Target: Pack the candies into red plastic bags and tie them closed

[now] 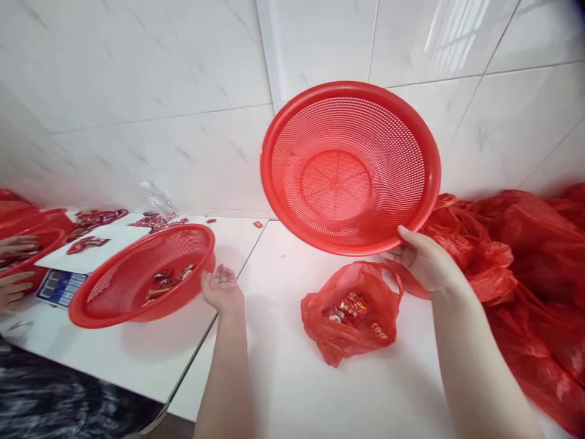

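My right hand [420, 256] grips the lower right rim of a red plastic colander [336, 183], thumb inside, and holds it tilted up off the table so its bare inside faces me. My left hand [223, 288] is palm up with fingers apart, holding nothing, close beside the right end of a second red colander [141, 274]. A few small wrapped pieces [169, 281] lie in that one. Below the raised colander, an open red plastic bag [351, 314] stands on the white table with small wrapped packets [351, 305] in it.
Filled red plastic bags [525, 274] crowd the right side. At left are a scale [61, 286], a clear bottle [158, 200], and another person's hands [16, 262] in a red container. A seam [253, 250] divides the tables; a tiled wall [183, 122] stands behind.
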`<act>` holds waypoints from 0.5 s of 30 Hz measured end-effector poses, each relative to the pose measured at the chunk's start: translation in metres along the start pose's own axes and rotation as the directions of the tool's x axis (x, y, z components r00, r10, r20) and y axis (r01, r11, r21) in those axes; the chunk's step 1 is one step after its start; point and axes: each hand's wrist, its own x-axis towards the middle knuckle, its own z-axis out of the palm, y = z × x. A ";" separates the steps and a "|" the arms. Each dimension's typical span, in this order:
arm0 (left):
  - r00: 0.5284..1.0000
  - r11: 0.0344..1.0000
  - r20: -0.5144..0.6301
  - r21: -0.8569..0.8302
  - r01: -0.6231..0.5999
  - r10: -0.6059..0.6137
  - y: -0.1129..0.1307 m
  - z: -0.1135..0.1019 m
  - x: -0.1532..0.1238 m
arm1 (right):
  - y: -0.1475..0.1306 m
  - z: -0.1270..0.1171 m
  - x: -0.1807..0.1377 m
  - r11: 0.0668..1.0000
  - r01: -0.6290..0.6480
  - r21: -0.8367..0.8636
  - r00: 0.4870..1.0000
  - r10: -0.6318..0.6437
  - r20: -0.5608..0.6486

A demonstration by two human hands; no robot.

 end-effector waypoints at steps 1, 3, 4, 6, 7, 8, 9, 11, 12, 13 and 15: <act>0.999 1.000 -0.021 -0.007 -0.025 0.025 0.007 -0.005 0.011 | -0.004 -0.002 -0.002 1.000 -0.018 0.007 1.000 0.018 0.003; 0.998 0.998 -0.037 -0.032 -0.053 0.052 0.018 -0.013 0.024 | -0.008 -0.004 -0.005 0.999 -0.043 0.011 0.999 0.043 -0.017; 0.997 0.997 -0.039 -0.042 -0.070 0.069 0.020 -0.015 0.028 | -0.010 -0.004 -0.006 0.999 -0.046 0.003 0.998 0.046 -0.031; 0.993 0.992 -0.022 -0.044 -0.116 0.115 0.021 -0.017 0.028 | -0.011 -0.003 -0.007 0.999 -0.042 -0.023 0.998 0.041 -0.051; 0.991 0.990 -0.004 -0.036 -0.134 0.134 0.019 -0.016 0.025 | -0.012 -0.002 -0.007 0.999 -0.038 -0.036 0.998 0.036 -0.055; 0.990 0.990 0.021 -0.027 -0.140 0.141 0.016 -0.015 0.022 | -0.012 -0.001 -0.008 0.998 -0.038 -0.046 0.998 0.036 -0.051; 0.990 0.991 0.049 -0.022 -0.130 0.131 0.013 -0.013 0.017 | -0.011 0.000 -0.009 0.998 -0.043 -0.053 0.998 0.041 -0.043; 0.993 0.997 0.093 -0.022 -0.069 0.071 0.007 -0.008 0.009 | -0.011 0.004 -0.010 0.996 -0.065 -0.055 0.998 0.065 -0.002; 0.994 0.999 0.103 -0.023 -0.034 0.036 0.004 -0.007 0.005 | -0.011 0.006 -0.011 0.995 -0.080 -0.054 0.996 0.081 0.028; 0.994 1.000 0.112 -0.021 -0.005 0.008 0.002 -0.006 0.001 | -0.011 0.008 -0.012 0.994 -0.092 -0.052 0.994 0.095 0.060; 0.989 0.999 0.142 -0.012 0.042 -0.039 -0.003 -0.005 -0.005 | -0.011 0.011 -0.014 0.993 -0.110 -0.047 0.984 0.116 0.134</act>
